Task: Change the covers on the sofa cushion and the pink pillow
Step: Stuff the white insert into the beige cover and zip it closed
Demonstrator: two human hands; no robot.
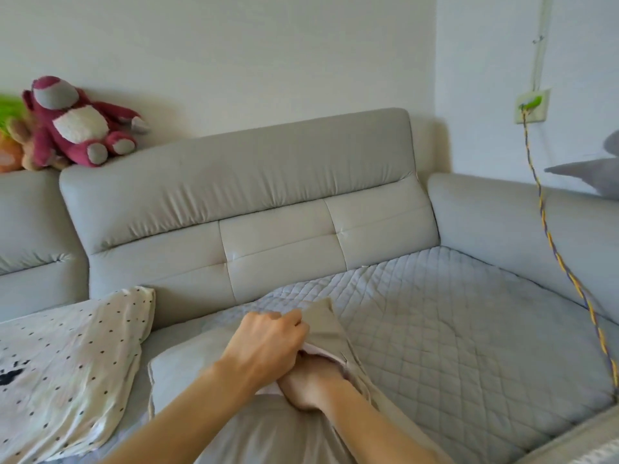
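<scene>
Two hands work one beige cushion cover [207,370] on the sofa [254,202]: left hand [268,346] pinches its opening, right hand [311,383] reaches inside, fingers hidden. One dotted cover [67,363] lies left; one quilted mat [452,323] right.

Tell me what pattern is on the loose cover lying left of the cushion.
The loose cover is cream-white with small black dots and a larger black mark near its left edge, seen in the head view.

Pale wall [234,45], grey sofa [254,195], plush toys [77,122] on backrest, wall socket [532,110]
</scene>
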